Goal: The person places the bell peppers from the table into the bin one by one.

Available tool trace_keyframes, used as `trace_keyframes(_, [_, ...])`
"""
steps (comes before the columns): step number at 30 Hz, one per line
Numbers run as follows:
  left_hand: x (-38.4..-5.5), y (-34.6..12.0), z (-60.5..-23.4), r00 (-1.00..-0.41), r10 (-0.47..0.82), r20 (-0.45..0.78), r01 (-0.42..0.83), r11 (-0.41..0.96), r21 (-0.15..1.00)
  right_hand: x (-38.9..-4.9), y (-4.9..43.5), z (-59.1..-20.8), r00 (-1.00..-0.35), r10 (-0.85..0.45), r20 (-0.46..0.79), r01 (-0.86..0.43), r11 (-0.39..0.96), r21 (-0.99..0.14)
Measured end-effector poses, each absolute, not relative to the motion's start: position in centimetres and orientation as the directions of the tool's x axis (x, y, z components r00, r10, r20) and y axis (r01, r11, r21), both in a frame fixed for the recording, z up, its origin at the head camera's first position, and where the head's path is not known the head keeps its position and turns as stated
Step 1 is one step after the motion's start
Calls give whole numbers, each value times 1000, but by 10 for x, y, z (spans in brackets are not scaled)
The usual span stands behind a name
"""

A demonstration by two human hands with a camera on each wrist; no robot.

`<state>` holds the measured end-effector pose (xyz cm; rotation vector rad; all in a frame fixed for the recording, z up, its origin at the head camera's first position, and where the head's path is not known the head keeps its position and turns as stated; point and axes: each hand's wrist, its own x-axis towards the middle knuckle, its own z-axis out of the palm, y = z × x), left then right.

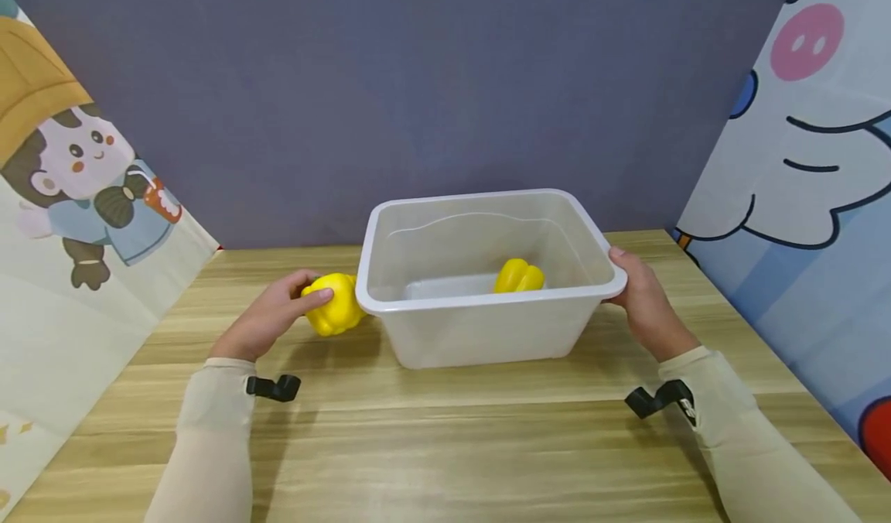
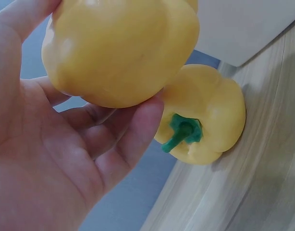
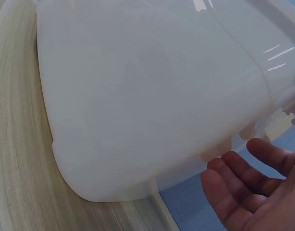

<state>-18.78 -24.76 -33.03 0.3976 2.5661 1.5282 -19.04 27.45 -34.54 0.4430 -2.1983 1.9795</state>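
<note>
My left hand (image 1: 271, 310) grips a yellow bell pepper (image 1: 336, 304) with thumb and fingers, right beside the left end of a white plastic bin (image 1: 480, 333). Another yellow bell pepper (image 2: 207, 113) with a green stem rests on the table behind the held one; the head view mostly hides it. Inside the bin lies one more yellow bell pepper (image 1: 518, 275), its lower part covered by the front wall. At the bin's right end, my right hand (image 1: 643, 302) holds the rim, thumb on the edge and fingers beneath it. The right wrist view has these fingers (image 3: 231, 185) curled close to the bin's wall.
The bin stands on a wood-grain table (image 1: 445, 446), near a grey-blue back panel (image 1: 431, 90). Cartoon-printed panels flank the table, one on the left (image 1: 104, 268) and one on the right (image 1: 759, 198). Black mounts are strapped to both wrists.
</note>
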Motion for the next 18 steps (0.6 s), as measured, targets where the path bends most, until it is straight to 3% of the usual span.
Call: trace_keyframes(18, [-195,-251,-334,-959,276,63,178,415,892,-188,273,-344,-944,-116,308,-313,27,-949])
